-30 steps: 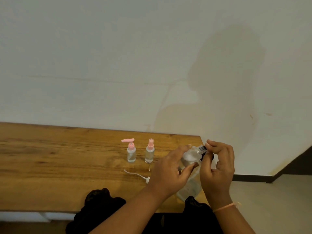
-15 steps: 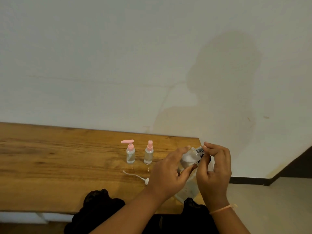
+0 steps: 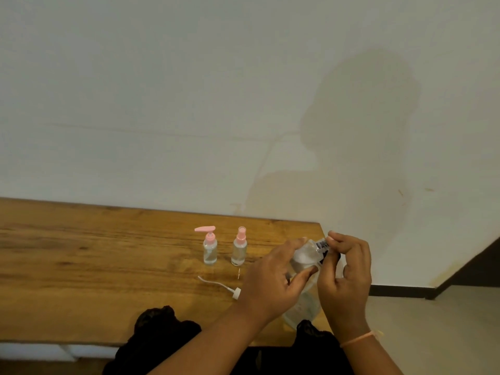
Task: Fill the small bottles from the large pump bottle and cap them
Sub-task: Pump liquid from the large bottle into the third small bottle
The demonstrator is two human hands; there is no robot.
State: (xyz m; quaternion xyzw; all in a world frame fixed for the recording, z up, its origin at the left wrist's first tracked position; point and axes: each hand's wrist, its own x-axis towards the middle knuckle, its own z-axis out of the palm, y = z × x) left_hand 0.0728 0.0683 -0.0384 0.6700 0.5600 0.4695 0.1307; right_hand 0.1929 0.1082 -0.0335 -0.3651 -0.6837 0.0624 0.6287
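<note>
On the wooden table stand two small clear bottles side by side: one with a pink pump head and one with a pink spray cap. Both are capped. Right of them, at the table's right end, I hold the large clear bottle tilted over the table. My left hand grips its upper body. My right hand pinches the black-and-white label near its top. A white pump cap with its long dip tube lies loose on the table in front of the small bottles.
The table ends just right of my hands, with pale floor beyond. A white wall rises directly behind the table. Black lacy fabric overlaps the table's near edge.
The hands keep the same hold on the large bottle. My right fingers have shifted slightly at the label, and the view has dipped a little.
</note>
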